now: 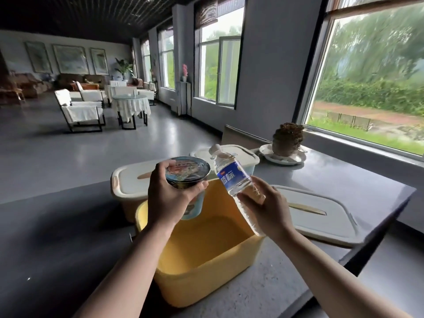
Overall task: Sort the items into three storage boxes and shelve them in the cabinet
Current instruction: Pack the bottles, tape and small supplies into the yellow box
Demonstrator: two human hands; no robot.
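Observation:
An open yellow storage box point(206, 271) stands empty on the grey counter in front of me. My left hand point(167, 198) grips an instant noodle cup point(185, 173) with a dark printed lid, held over the box's far left side. My right hand point(268, 210) holds a clear water bottle point(234, 177) with a blue label, tilted with its cap up and to the left, above the box's right rim. Behind the yellow box stand two boxes with cream lids on: the nearer closed box point(130, 180) and the farther closed box point(245, 157).
A loose cream lid point(321, 219) lies flat on the counter right of the yellow box. A dried plant in a pot on a white saucer point(286, 143) sits by the window. The counter's left edge drops to a grey floor; chairs and tables stand far back.

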